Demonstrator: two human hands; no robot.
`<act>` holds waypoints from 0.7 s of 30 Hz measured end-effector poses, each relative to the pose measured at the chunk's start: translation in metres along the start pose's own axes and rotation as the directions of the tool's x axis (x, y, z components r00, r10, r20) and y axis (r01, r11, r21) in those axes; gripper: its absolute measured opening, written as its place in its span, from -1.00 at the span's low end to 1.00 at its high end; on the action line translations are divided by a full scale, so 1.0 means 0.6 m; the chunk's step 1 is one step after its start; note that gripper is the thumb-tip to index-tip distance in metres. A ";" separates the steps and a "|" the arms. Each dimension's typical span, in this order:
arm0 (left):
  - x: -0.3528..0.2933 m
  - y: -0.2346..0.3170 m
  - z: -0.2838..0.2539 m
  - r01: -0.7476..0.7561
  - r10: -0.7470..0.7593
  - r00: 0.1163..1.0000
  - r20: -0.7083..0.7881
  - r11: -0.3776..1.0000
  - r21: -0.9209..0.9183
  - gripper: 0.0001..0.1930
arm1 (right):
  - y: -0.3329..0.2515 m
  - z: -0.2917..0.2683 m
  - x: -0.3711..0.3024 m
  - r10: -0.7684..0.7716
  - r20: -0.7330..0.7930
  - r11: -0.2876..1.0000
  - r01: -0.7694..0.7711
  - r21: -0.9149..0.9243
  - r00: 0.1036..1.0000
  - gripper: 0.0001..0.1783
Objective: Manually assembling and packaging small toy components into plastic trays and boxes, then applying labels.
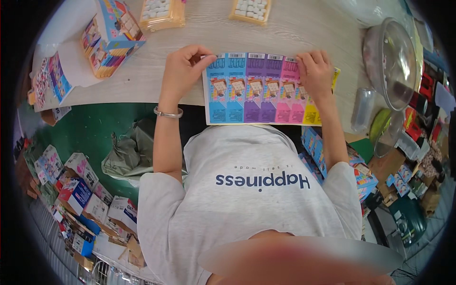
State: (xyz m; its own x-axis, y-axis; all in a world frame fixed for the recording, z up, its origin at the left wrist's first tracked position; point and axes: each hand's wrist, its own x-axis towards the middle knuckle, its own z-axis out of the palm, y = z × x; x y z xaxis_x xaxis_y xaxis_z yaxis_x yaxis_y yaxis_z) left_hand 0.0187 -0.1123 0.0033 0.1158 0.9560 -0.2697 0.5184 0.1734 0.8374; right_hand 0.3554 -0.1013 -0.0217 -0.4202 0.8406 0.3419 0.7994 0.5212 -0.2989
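Note:
In front of my body, a printed sheet (254, 90) with blue, purple, pink and yellow strips overhangs the near edge of the table. The same small picture repeats across its strips, with barcodes along the far edge. My left hand (185, 71) pinches the sheet's far left corner between thumb and fingers. At the far right part of the sheet is my right hand (317, 73), its fingers bent over the edge and gripping it. My right hand and wrist cover part of the pink and yellow strips.
On the table (190, 40), a colourful display box (111, 45) holding upright packs stands far left. Two yellow trays (164, 13) of white pieces sit at the back. To the right are a large clear round tub (389, 61) and a clear plastic container (363, 110). Cartons (80, 194) line the floor at left.

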 end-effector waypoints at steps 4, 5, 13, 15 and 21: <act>-0.011 -0.003 0.026 -0.105 0.093 0.993 -0.069 0.977 -0.184 -0.89 | -0.141 0.028 0.089 -0.137 -0.048 0.979 0.142 0.145 0.989 -0.91; -0.012 -0.001 0.027 -0.103 0.091 0.994 -0.059 0.963 -0.251 -0.88 | -0.164 0.039 0.101 -0.125 0.028 0.955 0.113 0.274 0.992 -0.89; -0.023 -0.037 0.021 0.030 -0.123 0.988 -0.095 0.752 -0.658 -0.85 | -0.176 0.102 0.112 -0.004 0.086 0.872 -0.038 0.488 0.996 -0.85; -0.022 -0.040 0.028 0.016 -0.134 0.982 -0.133 0.761 -0.649 -0.85 | -0.180 0.106 0.119 -0.002 0.073 0.853 -0.036 0.520 0.997 -0.81; -0.021 -0.016 0.036 0.075 -0.278 0.949 -0.146 0.653 -0.754 -0.85 | -0.179 0.113 0.111 -0.239 -0.235 0.920 0.297 0.255 0.942 -0.69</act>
State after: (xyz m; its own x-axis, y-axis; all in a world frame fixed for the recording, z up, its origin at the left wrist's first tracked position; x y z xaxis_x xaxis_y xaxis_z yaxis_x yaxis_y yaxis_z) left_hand 0.0307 -0.1310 -0.0115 -0.1583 0.8939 -0.4193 -0.2913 0.3635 0.8849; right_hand 0.2123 -0.0914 -0.0273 -0.4859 0.6325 0.6032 0.5012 0.7671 -0.4006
